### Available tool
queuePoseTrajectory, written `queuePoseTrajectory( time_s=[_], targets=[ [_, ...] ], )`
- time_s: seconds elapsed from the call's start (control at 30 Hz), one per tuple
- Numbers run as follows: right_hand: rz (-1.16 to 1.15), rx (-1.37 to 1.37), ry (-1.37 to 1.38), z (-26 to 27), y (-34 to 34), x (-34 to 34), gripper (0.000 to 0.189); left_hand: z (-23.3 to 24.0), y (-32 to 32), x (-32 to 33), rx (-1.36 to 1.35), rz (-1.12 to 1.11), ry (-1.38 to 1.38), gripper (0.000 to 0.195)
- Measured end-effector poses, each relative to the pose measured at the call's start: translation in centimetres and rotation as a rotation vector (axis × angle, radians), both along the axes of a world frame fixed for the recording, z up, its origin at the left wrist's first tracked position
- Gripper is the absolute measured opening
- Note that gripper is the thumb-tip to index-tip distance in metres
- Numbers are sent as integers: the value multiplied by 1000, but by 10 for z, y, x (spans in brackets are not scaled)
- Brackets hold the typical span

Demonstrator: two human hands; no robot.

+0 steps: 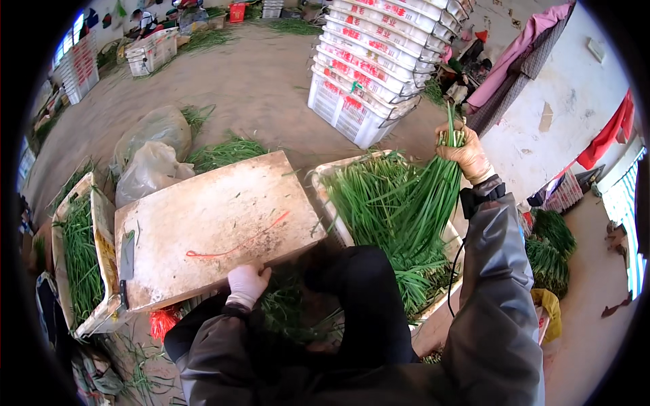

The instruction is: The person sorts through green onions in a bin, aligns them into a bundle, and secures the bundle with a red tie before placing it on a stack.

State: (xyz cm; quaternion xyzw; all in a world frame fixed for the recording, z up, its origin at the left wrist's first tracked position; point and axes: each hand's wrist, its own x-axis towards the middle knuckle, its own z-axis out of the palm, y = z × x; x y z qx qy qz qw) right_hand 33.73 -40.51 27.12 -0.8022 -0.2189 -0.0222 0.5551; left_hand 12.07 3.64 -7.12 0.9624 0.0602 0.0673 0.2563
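My right hand [459, 149], in a stained pale glove, grips a bunch of green leafy stalks [439, 198], possibly garlic chives. Pale cut ends poke out of the fist, and the long leaves hang down over a white plastic crate [326, 178] filled with more of the same greens [370, 203]. In a white glove, my left hand [247, 284] touches the near edge of a worn pale board [213, 218]; its fingertips are hidden. On that board lie a red tie [238, 247] and, at the left end, a black-handled knife [126, 259].
Another crate of greens [81, 259] stands left of the board, beside red string [163, 320]. Clear plastic bags [150, 170] lie behind. A tall stack of white crates [350, 96] rises ahead. Bundled greens [548, 248] lie at right. A person [144, 23] sits far back left.
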Motion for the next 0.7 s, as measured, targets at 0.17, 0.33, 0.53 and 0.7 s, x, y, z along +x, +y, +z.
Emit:
queuePoseTrajectory(
  time_s=[0.17, 0.33, 0.53, 0.7],
  targets=[
    [109, -23, 32, 16, 62, -38, 43, 49, -30, -1, -228, 11, -149, 24],
    [392, -82, 12, 18, 131, -76, 39, 98, -46, -2, -602, -71, -406, 35],
    [552, -44, 96, 11, 192, -116, 39, 136, -69, -6, -1101, -253, -344, 63],
    [639, 14, 119, -1, 223, -129, 39, 135, -64, -16, -1149, -201, -449, 47]
  ],
)
